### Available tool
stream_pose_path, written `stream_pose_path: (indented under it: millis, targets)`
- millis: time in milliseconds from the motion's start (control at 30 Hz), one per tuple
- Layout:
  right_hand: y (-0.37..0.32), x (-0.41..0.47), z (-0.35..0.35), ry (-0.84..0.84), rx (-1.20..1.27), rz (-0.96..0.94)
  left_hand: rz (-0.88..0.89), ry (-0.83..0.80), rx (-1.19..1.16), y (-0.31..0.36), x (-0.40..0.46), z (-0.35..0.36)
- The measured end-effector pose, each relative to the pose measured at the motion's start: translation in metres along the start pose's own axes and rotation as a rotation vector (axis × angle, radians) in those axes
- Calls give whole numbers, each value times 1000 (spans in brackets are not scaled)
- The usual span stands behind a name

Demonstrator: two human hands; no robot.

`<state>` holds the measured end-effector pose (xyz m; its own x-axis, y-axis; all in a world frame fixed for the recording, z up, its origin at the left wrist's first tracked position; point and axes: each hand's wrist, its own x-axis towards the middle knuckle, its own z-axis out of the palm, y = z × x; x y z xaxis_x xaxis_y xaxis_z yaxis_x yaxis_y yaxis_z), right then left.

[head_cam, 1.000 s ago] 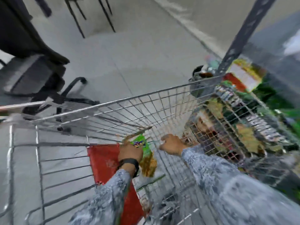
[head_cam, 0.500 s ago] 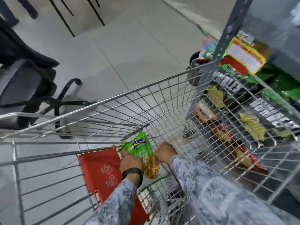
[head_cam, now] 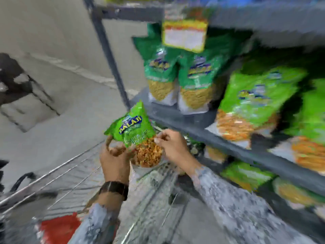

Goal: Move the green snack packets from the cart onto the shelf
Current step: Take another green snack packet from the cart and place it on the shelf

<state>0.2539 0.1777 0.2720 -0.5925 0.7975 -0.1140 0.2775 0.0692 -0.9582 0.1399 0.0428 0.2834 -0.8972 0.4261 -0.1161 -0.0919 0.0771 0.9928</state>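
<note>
A green snack packet [head_cam: 133,128] with a clear bottom showing orange snack is held up above the wire cart [head_cam: 73,175], just in front of the grey shelf [head_cam: 184,124]. My left hand [head_cam: 115,159] grips its lower left side. My right hand [head_cam: 173,147] pinches its lower right corner. Several similar green packets [head_cam: 195,81] stand upright on the shelf board to the right. The frame is blurred.
A dark shelf upright [head_cam: 109,55] rises just left of the packet. A yellow price tag [head_cam: 184,35] hangs from the upper shelf. More packets [head_cam: 246,175] lie on the lower shelf. A red cart flap [head_cam: 59,228] shows at the bottom left.
Both hands lifted the green packet out of the cart basket and up toward the shelf. My view swung right and upward from the cart to the shelf.
</note>
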Motion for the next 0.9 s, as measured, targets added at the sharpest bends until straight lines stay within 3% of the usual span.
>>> stream_pose_path:
  millis: [167, 300, 400, 700, 900]
  targets:
    - [0, -106, -175, 297, 206, -47, 165, -420, -183, 58, -118, 128]
    - [27, -207, -298, 530, 311, 15, 208, -788, -187, 54, -223, 232]
    - [52, -261, -364, 752, 314, 75, 252, -954, -134, 48, -288, 297]
    - [129, -296, -483, 1304, 191, 75, 412, -1177, -7, 27, -384, 432]
    - [177, -304, -486, 1266, 190, 28, 403, -1213, 78, -17, -389, 439]
